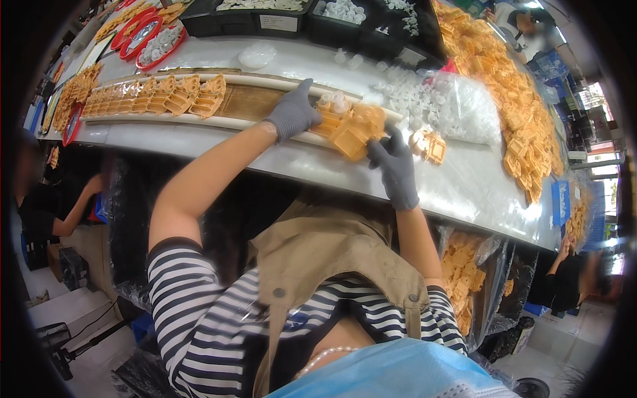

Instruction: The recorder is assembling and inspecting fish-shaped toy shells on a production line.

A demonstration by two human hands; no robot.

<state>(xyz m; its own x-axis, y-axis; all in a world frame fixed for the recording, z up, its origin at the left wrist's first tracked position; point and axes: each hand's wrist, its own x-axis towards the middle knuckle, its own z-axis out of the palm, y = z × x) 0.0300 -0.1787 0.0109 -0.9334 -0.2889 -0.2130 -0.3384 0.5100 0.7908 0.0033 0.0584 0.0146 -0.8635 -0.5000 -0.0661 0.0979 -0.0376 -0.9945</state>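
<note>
My right hand, in a grey glove, grips the near right edge of an orange moulded plastic part, which is tilted above the near rail. Behind and left of it, another orange part sits in the wooden track, with white translucent plastic pieces at its far side. My left hand, gloved too, lies across the track against the left side of that part. One of its fingers stretches toward the far rail; its other fingertips are partly hidden. A loose orange part lies right of my right hand.
A row of orange parts fills the track's left end. White pieces and a clear plastic bag lie on the right, beside a large orange heap. Black bins and red bowls stand behind. Other people work at both sides.
</note>
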